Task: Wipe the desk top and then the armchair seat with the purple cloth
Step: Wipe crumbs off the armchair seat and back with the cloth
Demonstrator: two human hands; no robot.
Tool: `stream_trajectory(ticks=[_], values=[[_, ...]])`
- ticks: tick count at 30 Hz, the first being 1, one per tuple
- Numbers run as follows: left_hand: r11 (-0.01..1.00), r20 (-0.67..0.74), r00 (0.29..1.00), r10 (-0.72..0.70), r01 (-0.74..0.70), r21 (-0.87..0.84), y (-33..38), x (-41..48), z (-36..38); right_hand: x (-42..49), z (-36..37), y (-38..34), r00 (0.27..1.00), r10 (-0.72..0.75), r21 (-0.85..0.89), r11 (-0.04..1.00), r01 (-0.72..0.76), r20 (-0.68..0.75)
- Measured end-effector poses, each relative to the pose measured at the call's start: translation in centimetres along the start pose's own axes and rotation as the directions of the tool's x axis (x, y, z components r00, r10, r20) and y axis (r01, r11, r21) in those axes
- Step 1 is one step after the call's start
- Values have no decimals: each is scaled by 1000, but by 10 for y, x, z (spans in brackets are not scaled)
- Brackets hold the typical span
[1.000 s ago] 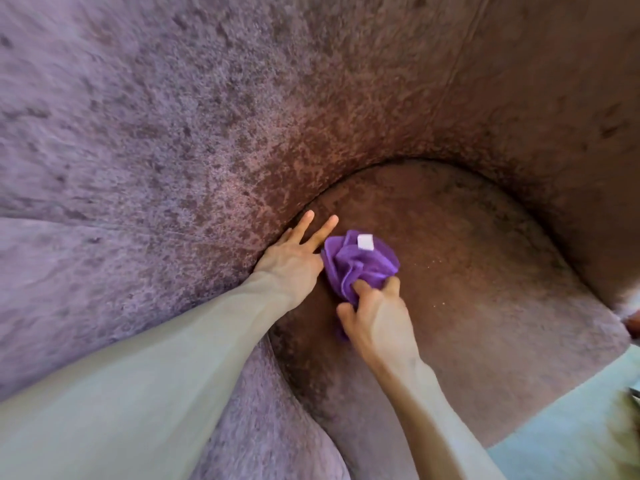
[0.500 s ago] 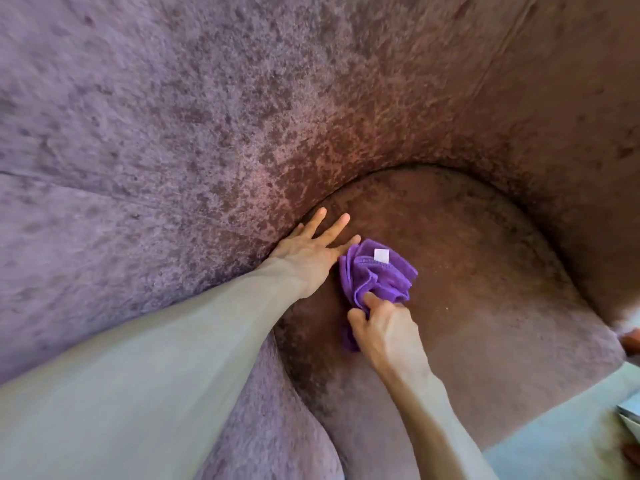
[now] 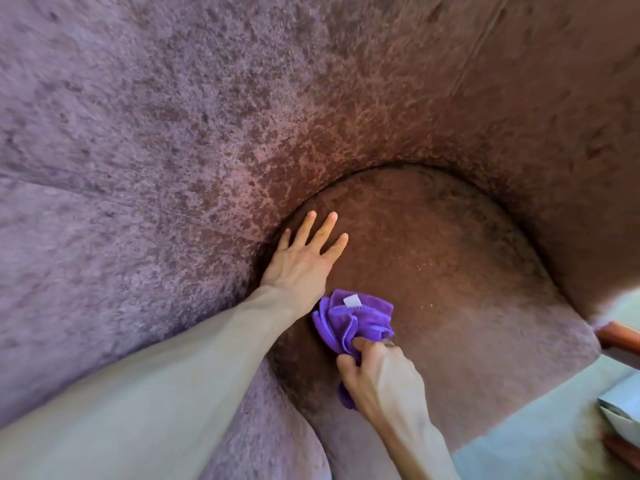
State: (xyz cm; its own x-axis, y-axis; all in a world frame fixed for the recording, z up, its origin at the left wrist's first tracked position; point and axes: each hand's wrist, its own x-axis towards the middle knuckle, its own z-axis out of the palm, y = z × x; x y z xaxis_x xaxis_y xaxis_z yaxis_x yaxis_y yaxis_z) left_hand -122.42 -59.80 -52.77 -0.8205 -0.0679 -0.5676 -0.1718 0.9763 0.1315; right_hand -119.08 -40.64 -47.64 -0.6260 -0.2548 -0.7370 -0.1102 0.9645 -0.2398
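The armchair seat point(image 3: 450, 271) is a rounded brownish-purple velvet cushion, closed in by the curved backrest and arm. My right hand point(image 3: 381, 379) grips the bunched purple cloth point(image 3: 356, 320), which has a small white label on top, and presses it on the left front part of the seat. My left hand point(image 3: 304, 261) lies flat on the seat beside the chair's left arm, fingers spread, just above the cloth. The desk is out of sight.
The chair's high velvet backrest point(image 3: 242, 116) fills the top and left. A padded left arm point(image 3: 270, 438) bulges at the bottom. Pale floor point(image 3: 540, 441) shows at the lower right, with a reddish wooden piece point(image 3: 620, 337) and a light object point(image 3: 623, 414) at the right edge.
My right hand has pulled the cloth back toward me along the seat. My left hand has slid forward onto the seat and flattened, so the cloth now sits below it.
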Motion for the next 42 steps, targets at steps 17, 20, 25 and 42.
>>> stream_trajectory(ticks=[17,20,25,42], values=[[989,-353,933,70,-112,-101,39,25,-29,60,-75,6,910,-117,86,983,164,-398],[994,-85,992,91,-96,-53,44,42,-31,84,-90,24,947,-51,-90,996,23,-316],[994,76,992,96,-92,-62,38,49,-29,45,-75,65,985,68,-88,993,-82,-157],[996,247,968,48,-28,-85,40,61,-48,68,-99,57,963,31,141,990,7,-267]])
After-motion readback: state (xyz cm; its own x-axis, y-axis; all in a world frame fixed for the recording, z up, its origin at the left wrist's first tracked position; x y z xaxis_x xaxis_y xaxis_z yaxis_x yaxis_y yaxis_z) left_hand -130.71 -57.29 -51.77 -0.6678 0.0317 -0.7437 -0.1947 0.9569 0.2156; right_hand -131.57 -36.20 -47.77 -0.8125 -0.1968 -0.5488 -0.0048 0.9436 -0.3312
